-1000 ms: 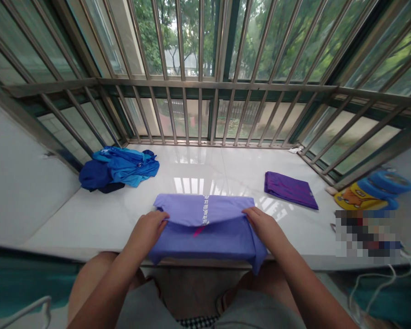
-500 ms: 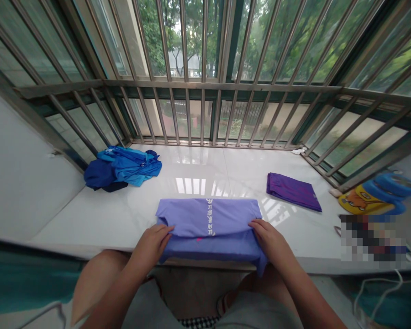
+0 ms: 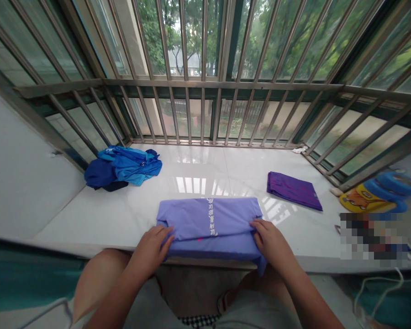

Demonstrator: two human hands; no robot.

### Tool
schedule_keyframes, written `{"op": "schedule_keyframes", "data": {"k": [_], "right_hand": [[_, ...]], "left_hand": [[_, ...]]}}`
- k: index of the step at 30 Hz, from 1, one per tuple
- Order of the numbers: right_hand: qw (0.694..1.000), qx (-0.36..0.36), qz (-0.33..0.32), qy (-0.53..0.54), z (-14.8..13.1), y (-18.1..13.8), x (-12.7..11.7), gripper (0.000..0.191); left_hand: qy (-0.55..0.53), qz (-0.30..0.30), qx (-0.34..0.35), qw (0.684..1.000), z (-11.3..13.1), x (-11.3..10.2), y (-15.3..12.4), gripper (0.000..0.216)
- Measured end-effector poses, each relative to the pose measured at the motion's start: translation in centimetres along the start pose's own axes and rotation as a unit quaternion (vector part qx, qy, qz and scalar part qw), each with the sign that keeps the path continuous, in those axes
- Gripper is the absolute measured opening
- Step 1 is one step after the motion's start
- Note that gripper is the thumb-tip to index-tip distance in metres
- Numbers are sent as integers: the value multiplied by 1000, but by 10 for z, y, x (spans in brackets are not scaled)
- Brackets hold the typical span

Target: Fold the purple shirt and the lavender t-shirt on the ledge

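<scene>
A lavender shirt [image 3: 188, 219] with a column of white characters lies partly folded at the front of the white sill. Its lower layer hangs over the front edge, drooping most at the right corner. My left hand [image 3: 154, 243] grips the left end of the folded layer, thumb toward me and fingers on top. At the right end, my right hand [image 3: 267, 235] pinches the same fold, with the fingertips on the cloth and the thumb partly beneath.
Crumpled blue clothes [image 3: 130, 167] lie at the back left of the sill [image 3: 192, 162]. Toward the right rests a folded purple garment [image 3: 292, 191]. A yellow and blue container [image 3: 370, 196] stands at the far right by a blurred-out patch and white cables [image 3: 380, 292]. Metal bars [image 3: 205, 85] line the window.
The folded layer's front edge has come slightly toward me at the left and middle. The printed characters have shifted a little to the right. Both hands keep nearly the same place.
</scene>
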State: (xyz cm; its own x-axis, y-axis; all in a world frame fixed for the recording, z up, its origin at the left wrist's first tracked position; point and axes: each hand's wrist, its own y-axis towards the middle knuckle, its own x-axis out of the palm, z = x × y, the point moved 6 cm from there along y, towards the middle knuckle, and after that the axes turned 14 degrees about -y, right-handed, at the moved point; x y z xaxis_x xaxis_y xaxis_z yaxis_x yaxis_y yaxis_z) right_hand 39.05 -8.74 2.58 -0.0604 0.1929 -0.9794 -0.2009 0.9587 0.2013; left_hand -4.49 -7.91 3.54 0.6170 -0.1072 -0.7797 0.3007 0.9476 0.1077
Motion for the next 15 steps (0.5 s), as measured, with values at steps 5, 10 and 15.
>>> {"op": "schedule_keyframes", "data": {"k": [5, 10, 15], "right_hand": [[998, 41, 3, -44, -10, 29, -29, 36], [992, 33, -114, -49, -15, 28, -16, 29], [993, 18, -112, -22, -15, 9, 1, 32]], "left_hand": [[78, 83, -44, 992, 13, -15, 32, 40], [72, 68, -131, 986, 4, -9, 35, 31], [6, -17, -42, 999, -7, 12, 20, 29]]}}
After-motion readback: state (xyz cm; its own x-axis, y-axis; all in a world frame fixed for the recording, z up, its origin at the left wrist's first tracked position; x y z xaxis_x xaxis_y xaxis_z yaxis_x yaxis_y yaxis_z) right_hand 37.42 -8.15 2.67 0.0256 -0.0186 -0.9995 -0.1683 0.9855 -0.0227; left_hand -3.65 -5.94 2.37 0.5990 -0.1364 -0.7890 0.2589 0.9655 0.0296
